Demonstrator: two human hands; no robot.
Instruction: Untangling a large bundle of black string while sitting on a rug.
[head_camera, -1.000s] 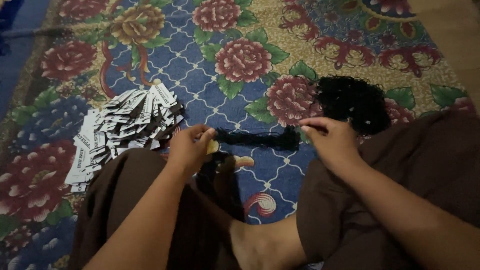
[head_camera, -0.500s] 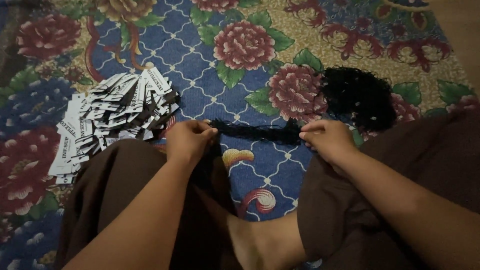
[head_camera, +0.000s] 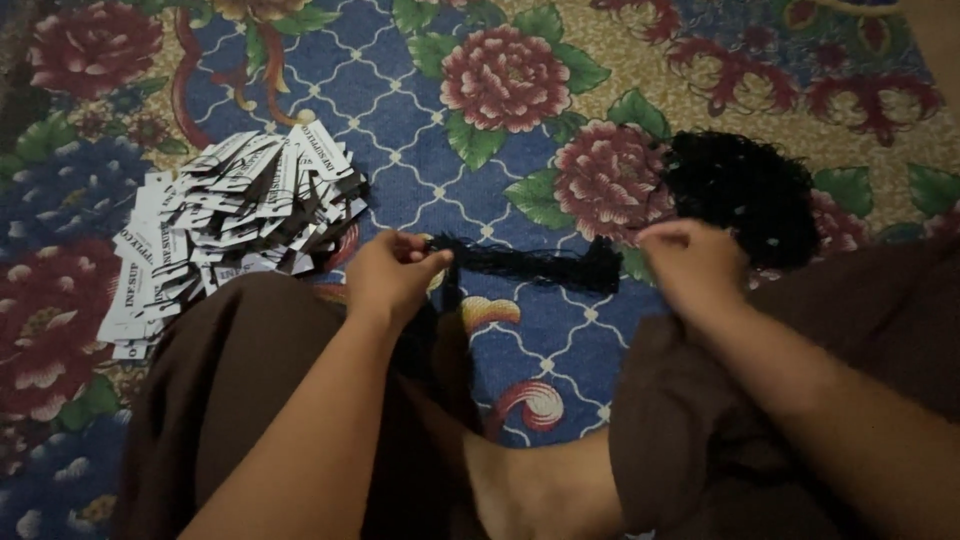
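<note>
Between both hands — black thread bundle (head_camera: 530, 265) stretched | left fingers (head_camera: 415, 262) pinching one end | right fingers (head_camera: 668, 238) pinching the other

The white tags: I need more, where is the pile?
Head view, person's left: the pile of white tags lies on the floral carpet, just beyond the left hand.

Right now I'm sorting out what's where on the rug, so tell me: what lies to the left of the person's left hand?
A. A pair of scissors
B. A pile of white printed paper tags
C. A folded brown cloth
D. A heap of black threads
B: the pile of white printed paper tags lies on the floral rug just left of the left hand; the heap of black threads lies over by the right hand.
</note>
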